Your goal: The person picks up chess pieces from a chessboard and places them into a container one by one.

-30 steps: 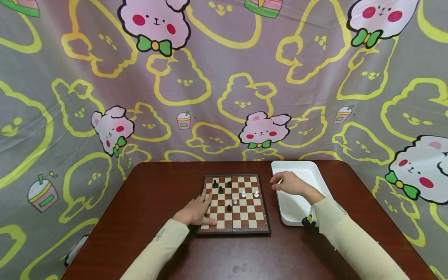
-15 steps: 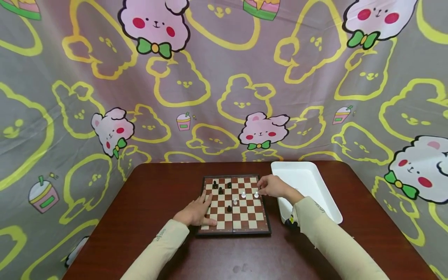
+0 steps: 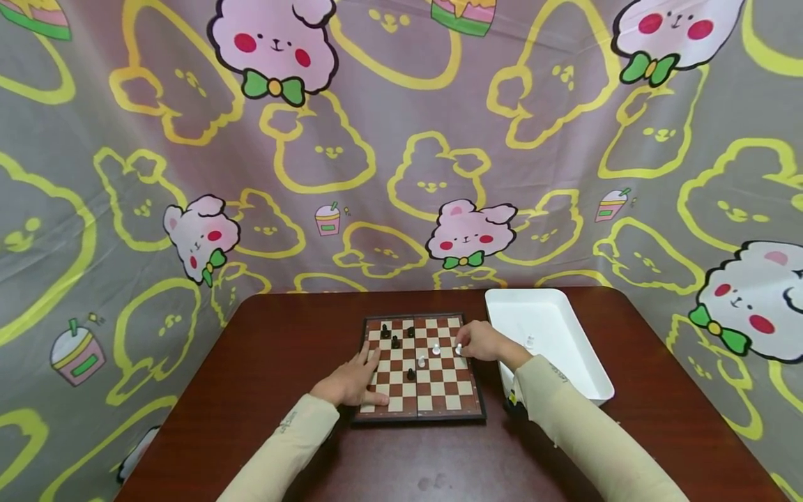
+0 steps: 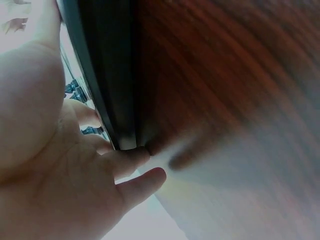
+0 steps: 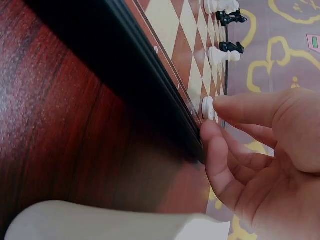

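A chessboard (image 3: 444, 390) with brown and cream squares lies on the table. My left hand (image 3: 348, 378) rests with spread fingers on its left edge; in the left wrist view, fingers (image 4: 137, 190) reach past the dark rim. At the right edge my right hand (image 3: 486, 341) pinches a small white chess piece (image 3: 459, 349) between thumb and fingertips. That piece's base (image 5: 208, 108) shows in the right wrist view; its top is hidden. Two other white pieces stand mid-board, one white chess piece (image 3: 436, 348) nearest. Several black pieces stand mostly on the left half, including a black chess piece (image 3: 410, 374).
A white tray (image 3: 599, 380) stands right of the board, under my right forearm. Inside it lies a small white piece (image 3: 530, 341). The dark wooden table (image 3: 282, 328) surrounds the board, and a patterned cloth (image 3: 376, 244) hangs behind and at both sides.
My right hand has moved left from above the tray to the board's right edge, and its fingers have closed on the white chess piece there. The left hand has stayed put.
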`<state>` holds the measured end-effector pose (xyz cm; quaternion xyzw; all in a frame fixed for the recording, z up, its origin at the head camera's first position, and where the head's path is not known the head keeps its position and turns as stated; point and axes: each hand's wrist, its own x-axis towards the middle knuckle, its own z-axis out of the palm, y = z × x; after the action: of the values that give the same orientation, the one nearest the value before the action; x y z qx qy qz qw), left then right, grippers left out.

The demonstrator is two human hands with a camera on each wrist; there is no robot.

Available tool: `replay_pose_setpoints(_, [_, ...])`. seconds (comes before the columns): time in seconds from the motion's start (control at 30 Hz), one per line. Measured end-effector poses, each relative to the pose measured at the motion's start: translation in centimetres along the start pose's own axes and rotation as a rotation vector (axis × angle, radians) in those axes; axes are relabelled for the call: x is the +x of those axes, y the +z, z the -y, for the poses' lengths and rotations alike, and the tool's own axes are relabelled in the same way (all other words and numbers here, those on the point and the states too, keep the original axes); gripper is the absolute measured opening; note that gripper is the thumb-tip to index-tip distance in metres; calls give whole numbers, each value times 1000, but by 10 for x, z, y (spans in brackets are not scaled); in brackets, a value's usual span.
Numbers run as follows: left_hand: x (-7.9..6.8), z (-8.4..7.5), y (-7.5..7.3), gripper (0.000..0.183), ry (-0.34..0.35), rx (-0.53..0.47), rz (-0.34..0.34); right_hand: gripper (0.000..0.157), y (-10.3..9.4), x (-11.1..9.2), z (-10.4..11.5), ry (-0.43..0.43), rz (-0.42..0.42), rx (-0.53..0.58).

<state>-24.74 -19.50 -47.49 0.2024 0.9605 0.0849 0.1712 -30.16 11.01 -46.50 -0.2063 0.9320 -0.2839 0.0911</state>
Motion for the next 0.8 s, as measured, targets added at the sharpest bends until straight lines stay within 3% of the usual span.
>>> replay_pose_setpoints(0.27, [-1, 1, 0, 106, -11, -20, 6, 5, 1, 1, 3, -24, -13, -72])
replay_pose_setpoints(0.8, [-1, 1, -1, 105, -23, -21, 21, 8, -20, -9, 12, -63, 3, 42])
